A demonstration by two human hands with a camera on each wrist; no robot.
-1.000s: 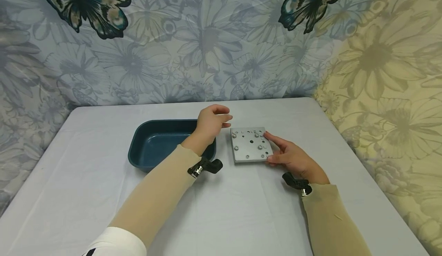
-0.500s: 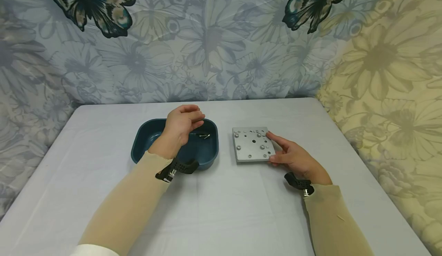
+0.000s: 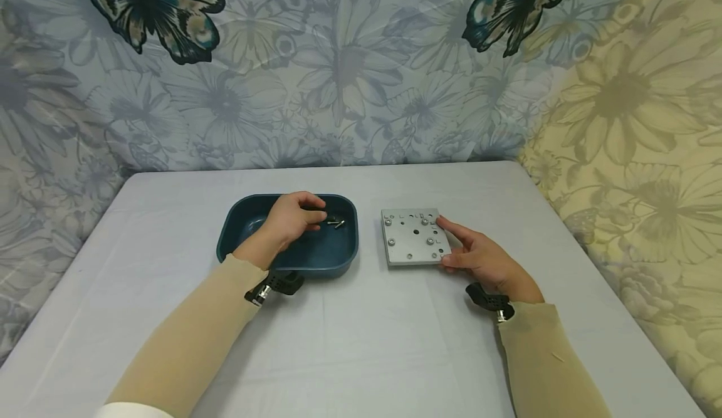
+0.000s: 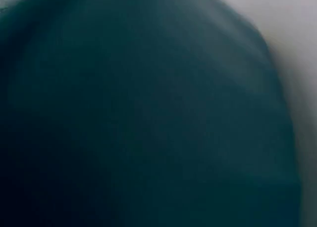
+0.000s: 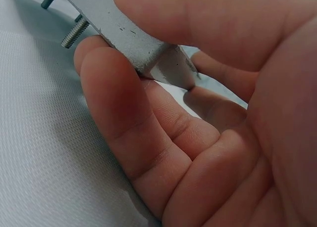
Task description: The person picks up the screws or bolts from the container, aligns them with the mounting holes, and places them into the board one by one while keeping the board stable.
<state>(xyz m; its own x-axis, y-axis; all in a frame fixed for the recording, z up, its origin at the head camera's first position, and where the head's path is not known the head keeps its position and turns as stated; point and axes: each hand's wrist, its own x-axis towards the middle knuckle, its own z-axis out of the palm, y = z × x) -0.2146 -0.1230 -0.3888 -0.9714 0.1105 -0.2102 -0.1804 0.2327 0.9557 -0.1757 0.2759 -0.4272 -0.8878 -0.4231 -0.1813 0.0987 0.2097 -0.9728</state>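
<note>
square silver metal plate [image 3: 414,241] w/ holes & screw heads is over white cloth-covered table [image 3: 361,343]; can't tell if it touches. r hand [image 3: 479,258] grips its rt edge, thumb & fingers bent round it. only r wrist cam shows threaded screw ends [image 5: 75,33] poking out underneath. l hand [image 3: 286,220] is at dark teal rectangular tray [image 3: 324,272], fingers loosely bent, thumb apart, no grip visible, nr small shiny metal pcs [image 3: 340,224], partly hidden. l wrist cam: just blurred teal & pale edge. flowered backdrop's butterflies [image 3: 152,10] cut off up top.
</note>
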